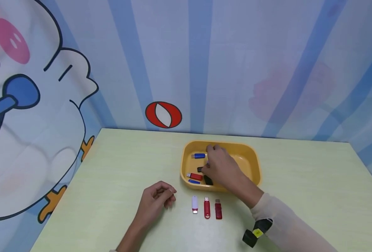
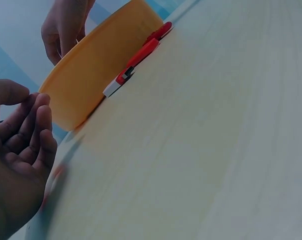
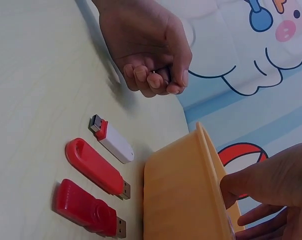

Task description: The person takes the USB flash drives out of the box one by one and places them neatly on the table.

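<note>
My right hand [image 1: 222, 164] reaches down into a yellow plastic basket [image 1: 255, 168], thumb and fingers spread apart among USB sticks. By the thumb tip lies a small black piece [image 1: 200, 169]; the hand partly covers a pale purple one. Around it in the basket are a blue USB stick [image 1: 199, 156], a red USB stick [image 1: 194, 176], a small blue piece [image 1: 193, 181] and a black one [image 1: 208, 180]. My left hand [image 1: 156, 199] rests loosely curled on the table, holding nothing, left of a white-and-red USB stick [image 3: 116, 143].
In front of the basket, beside the white-and-red stick, a red USB stick [image 3: 96, 165] and a dark red one [image 3: 86, 207] stand in a row. The pale table [image 1: 126, 154] meets a striped, cartoon-printed backdrop [image 1: 223, 70] at its far edge.
</note>
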Demonstrator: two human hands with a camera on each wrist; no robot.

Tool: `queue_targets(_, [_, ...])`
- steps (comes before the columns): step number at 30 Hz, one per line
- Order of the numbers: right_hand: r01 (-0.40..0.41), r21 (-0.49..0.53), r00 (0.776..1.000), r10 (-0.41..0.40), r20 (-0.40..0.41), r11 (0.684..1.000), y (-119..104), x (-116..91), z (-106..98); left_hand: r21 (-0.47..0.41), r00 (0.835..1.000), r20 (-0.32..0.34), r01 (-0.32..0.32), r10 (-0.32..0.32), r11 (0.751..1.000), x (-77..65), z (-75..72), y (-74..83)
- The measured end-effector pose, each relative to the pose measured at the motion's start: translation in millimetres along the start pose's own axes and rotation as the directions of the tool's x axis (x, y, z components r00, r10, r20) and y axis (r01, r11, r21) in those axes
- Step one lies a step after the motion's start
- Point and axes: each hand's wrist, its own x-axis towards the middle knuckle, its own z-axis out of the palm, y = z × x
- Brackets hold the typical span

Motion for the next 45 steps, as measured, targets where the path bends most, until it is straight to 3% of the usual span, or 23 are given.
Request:
queue_targets(27, [0.063,-0.023,0.994,-0.065,-0.091,0.998,-1,-33,-9,-0.001,1.000,-0.001,-0.005,0.005,1.000,0.1,-0.6,-1.2])
queue_targets(45, [0.032,0.020,0.995,-0.030,-0.098,0.999,5,-55,-17,-0.002,1.000,-0.003,0.002,-0.002,1.000,0.8,0.5,-0.1])
